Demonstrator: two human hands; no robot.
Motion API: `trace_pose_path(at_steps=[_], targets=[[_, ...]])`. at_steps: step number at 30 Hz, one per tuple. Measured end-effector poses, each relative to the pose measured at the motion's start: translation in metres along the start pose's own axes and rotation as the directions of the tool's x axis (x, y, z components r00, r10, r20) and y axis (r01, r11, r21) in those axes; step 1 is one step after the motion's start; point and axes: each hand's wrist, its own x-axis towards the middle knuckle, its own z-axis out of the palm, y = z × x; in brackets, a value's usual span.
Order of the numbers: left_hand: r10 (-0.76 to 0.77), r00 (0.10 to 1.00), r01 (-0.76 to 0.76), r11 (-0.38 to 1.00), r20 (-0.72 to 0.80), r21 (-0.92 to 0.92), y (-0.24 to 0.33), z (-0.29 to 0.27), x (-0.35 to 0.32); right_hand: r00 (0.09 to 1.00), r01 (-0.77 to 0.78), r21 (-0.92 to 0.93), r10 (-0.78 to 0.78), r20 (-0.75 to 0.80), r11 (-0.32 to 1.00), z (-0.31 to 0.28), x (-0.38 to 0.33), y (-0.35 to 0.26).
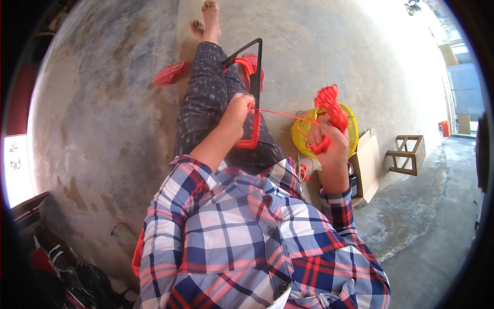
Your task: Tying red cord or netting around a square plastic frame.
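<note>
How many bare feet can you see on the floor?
2. Both lie at the top of the picture, past the patterned trouser leg: one foot stretched out with toes pointing away, the other foot tucked just left of it, partly hidden behind it.

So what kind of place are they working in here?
Probably a home yard or open porch used as a workspace: a bare concrete floor in sunlight, the person seated on it barefoot, with a cardboard box and a small wooden stool frame lying nearby.
</note>
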Motion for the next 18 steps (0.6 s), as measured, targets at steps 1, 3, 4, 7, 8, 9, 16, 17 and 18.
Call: trace_pose_path(at_steps=[1,3,4,7,8,9,16,17,18], targets=[[-0.008,1.0,0.007,0.997,0.021,0.077,-0.001,0.0,0.001,0.999,0.024,-0.02,-0.023,0.027,1.0,-0.001,-0.007,-0.006],[-0.021,0.999,0.014,0.988,0.044,0.154,-0.003,0.0,0.002,0.997,0.075,-0.1,-0.074,0.016,0.992,-0.006,-0.017,-0.01],[-0.007,0.995,-0.003,0.995,0.095,0.102,-0.004,-0.003,0.0,0.997,0.075,-0.1,-0.074,0.012,0.992,-0.013,-0.018,-0.009],[0.013,0.987,-0.022,0.998,0.16,0.059,-0.002,-0.011,-0.004,0.997,0.067,0.03,-0.066,-0.043,0.997,-0.055,-0.007,-0.002],[0.018,0.985,-0.03,0.997,0.174,0.066,-0.002,-0.012,-0.007,0.997,0.068,0.033,-0.067,-0.04,0.997,-0.068,-0.001,0.009],[0.02,0.985,-0.031,0.997,0.172,0.065,-0.005,-0.011,-0.008,0.985,0.002,-0.153,-0.029,-0.172,0.988,-0.07,0.005,0.015],[0.647,0.556,-0.752,0.124,0.522,0.647,0.011,0.018,-0.063,0.937,-0.349,0.081,0.35,0.001,0.934,-0.001,-0.009,0.045],[0.46,0.745,-0.667,0.509,0.484,0.544,0.01,0.024,-0.071,0.88,-0.455,0.155,0.416,0.231,0.877,0.001,-0.01,0.054],[0.21,0.847,-0.431,0.809,0.489,0.4,0.016,0.032,-0.08,0.777,-0.565,0.197,0.437,0.453,0.801,0.004,-0.011,0.063]])
